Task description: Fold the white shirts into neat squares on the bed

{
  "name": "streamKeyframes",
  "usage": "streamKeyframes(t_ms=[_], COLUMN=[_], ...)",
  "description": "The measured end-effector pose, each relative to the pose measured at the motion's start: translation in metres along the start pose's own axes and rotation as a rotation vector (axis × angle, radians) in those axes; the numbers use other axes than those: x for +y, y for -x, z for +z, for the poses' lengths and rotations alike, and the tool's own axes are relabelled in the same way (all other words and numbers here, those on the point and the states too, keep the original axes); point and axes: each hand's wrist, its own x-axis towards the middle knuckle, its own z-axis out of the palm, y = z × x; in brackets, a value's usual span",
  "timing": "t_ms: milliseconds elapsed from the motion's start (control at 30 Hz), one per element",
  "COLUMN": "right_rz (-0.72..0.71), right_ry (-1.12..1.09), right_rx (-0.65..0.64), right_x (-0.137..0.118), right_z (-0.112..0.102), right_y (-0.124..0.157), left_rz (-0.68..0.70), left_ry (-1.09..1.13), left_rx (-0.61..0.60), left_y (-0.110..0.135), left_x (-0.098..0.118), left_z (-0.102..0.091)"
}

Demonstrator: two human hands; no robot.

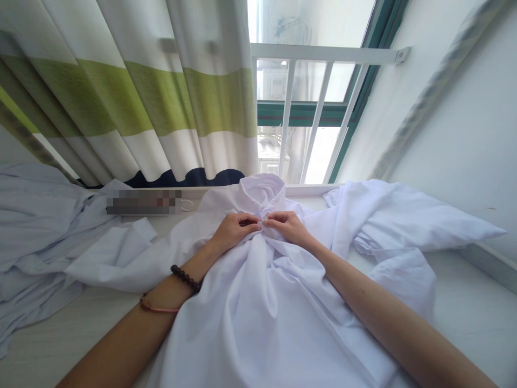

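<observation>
A white shirt (242,291) lies spread out before me, its collar (264,188) toward the window. Just below the collar, my left hand (238,229) pinches the front edge of the shirt between thumb and fingers. Opposite it, almost touching, my right hand (286,223) pinches the facing edge of the same front. The cloth is gathered into folds under both hands. Any button between the fingertips is too small to make out. A dark bead bracelet (186,277) and a thin reddish band are on my left forearm.
More white garments (32,226) are heaped at the left, and another white cloth (404,215) lies at the right. A blurred-out object (143,202) sits at the back left. Behind are a striped curtain (161,97), a white railing (323,53) and a window.
</observation>
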Motion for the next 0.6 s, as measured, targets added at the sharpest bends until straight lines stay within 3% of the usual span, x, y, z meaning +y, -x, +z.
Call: streamKeyframes(t_ms=[433, 600], right_rz=[0.026, 0.114], right_ry=[-0.01, 0.011], right_rx=[0.053, -0.048], right_x=[-0.0055, -0.008], right_z=[0.0014, -0.0062], right_y=[0.0016, 0.0032], left_rz=[0.031, 0.062], left_ry=[-0.05, -0.118], left_rx=[0.104, 0.103], left_y=[0.0021, 0.0018], left_x=[0.0045, 0.0016], left_z=[0.002, 0.0029])
